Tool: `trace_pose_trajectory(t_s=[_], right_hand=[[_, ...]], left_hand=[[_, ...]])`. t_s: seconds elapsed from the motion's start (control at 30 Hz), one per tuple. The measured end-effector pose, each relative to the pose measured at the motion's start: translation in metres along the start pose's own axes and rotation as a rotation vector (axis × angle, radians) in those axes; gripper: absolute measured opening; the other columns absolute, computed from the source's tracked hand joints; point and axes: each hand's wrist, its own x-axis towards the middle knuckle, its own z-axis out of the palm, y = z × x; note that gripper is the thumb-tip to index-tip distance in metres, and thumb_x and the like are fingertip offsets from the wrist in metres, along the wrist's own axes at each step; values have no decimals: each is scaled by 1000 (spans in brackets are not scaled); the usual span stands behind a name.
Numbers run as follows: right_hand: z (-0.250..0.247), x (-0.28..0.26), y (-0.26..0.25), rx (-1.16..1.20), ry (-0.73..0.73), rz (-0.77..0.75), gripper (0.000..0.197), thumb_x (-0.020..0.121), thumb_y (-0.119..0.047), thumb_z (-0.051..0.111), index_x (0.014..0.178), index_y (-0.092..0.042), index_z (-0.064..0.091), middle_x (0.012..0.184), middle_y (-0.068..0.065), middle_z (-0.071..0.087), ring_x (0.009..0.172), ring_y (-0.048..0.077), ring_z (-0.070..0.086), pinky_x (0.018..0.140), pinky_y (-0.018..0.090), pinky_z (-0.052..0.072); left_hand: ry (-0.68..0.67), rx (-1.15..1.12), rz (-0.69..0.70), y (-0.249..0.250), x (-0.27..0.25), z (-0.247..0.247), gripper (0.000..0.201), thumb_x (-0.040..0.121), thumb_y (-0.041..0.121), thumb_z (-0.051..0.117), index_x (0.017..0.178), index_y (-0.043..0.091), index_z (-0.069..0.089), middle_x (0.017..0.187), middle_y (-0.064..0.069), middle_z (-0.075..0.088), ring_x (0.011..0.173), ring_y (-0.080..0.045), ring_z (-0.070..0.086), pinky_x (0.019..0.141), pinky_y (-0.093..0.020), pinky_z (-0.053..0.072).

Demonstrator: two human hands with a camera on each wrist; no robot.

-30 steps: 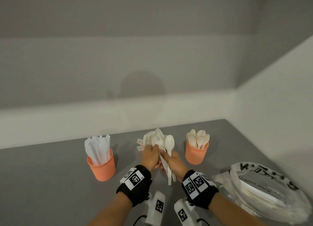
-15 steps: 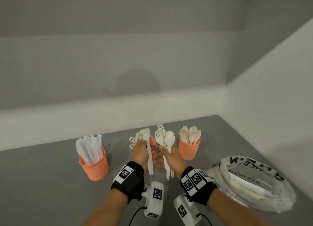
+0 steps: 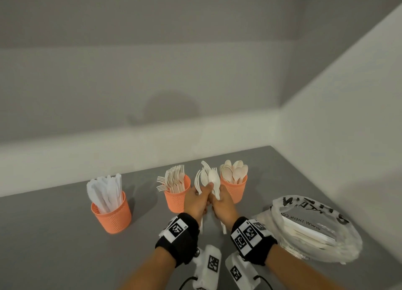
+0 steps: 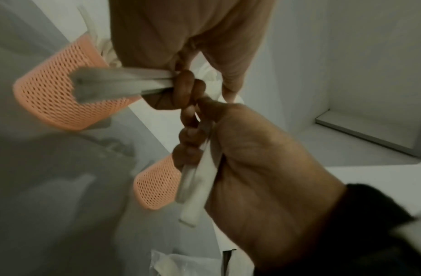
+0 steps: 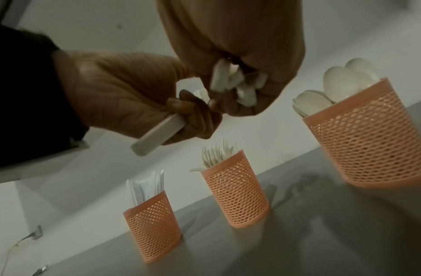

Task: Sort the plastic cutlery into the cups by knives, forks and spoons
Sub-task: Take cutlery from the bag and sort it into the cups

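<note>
Three orange mesh cups stand in a row on the grey table: knives cup (image 3: pixel 111 212) on the left, forks cup (image 3: pixel 176 197) in the middle, spoons cup (image 3: pixel 234 188) on the right. Between the forks and spoons cups my two hands meet around a mixed bunch of white forks and spoons (image 3: pixel 208 177), heads up. My left hand (image 3: pixel 202 193) grips a few handles (image 4: pixel 115 84). My right hand (image 3: pixel 222 197) grips several handles (image 5: pixel 235 82). The handle ends (image 3: pixel 224 229) stick out below the hands.
A clear plastic bag (image 3: pixel 313 226) with white contents lies on the table to the right of my right wrist. A pale wall runs close behind the cups and along the right side. Bare grey tabletop (image 3: pixel 54 235) lies in front of and left of the knives cup.
Half a second ago my hands were apart, the left holding white cutlery by the forks cup. Now they are pressed together on one bunch, nearer the spoons cup.
</note>
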Motion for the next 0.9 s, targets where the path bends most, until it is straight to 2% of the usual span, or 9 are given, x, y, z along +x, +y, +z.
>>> trace_pose_trajectory(t_s=[0.13,0.23,0.43,0.5,0.63,0.73,0.77,0.83,0.9], right_hand=[[-6,-7,-3,100,-66,42,13,100,-24,39,105,-15,46,73,0,52,36,1,44,37,12,30],[-11,-8,-3,150,-81,92,23,101,-26,35,112,-12,50,69,5,52,37,6,41,36,19,30],[-18,-12,-2,215,-98,190,26,100,-26,38,109,-6,52,68,5,57,49,10,58,45,24,51],[-21,-16,-5,239,-127,224,23,100,-29,39,103,-10,52,63,5,55,43,9,53,42,23,49],[-23,-20,-13,280,-221,243,24,100,-31,37,97,-16,54,57,2,50,33,6,35,34,15,29],[-21,-22,-19,261,-308,227,23,100,-32,37,100,-17,55,57,2,52,32,5,32,33,15,25],[-20,-23,-21,258,-326,220,23,100,-32,38,101,-17,55,56,2,53,32,5,33,32,15,25],[-20,-23,-23,266,-343,221,24,100,-32,36,101,-16,55,55,1,53,32,5,33,32,15,25],[-22,-23,-24,282,-351,241,28,101,-31,32,102,-15,56,54,-2,53,32,4,33,32,14,25]], left_hand=[[45,-12,-18,-1,2,8,24,90,20,51,69,11,50,53,-3,43,34,-4,37,36,-18,29],[70,-2,-13,0,1,12,27,91,15,44,65,11,49,54,-3,45,41,-10,39,41,-21,30],[230,-143,-27,10,5,3,32,96,16,32,68,9,47,57,-8,48,49,-21,45,54,-29,41],[225,-171,-4,14,6,-5,33,95,16,37,63,11,43,52,-6,39,39,-16,42,49,-26,41],[123,-81,67,19,0,-13,30,91,19,54,63,15,43,42,1,35,29,-8,28,36,-17,26],[110,-131,153,24,-5,-12,14,87,14,61,79,10,51,47,3,48,31,-4,41,32,-14,32],[139,-146,174,25,-4,-11,11,86,13,63,85,8,53,57,-1,54,40,-7,51,36,-15,40],[204,-117,217,25,1,-13,16,83,12,66,94,6,56,78,-8,63,70,-24,65,63,-32,57],[246,-41,281,25,3,-14,11,82,10,66,90,10,58,83,-8,65,82,-28,63,80,-40,52]])
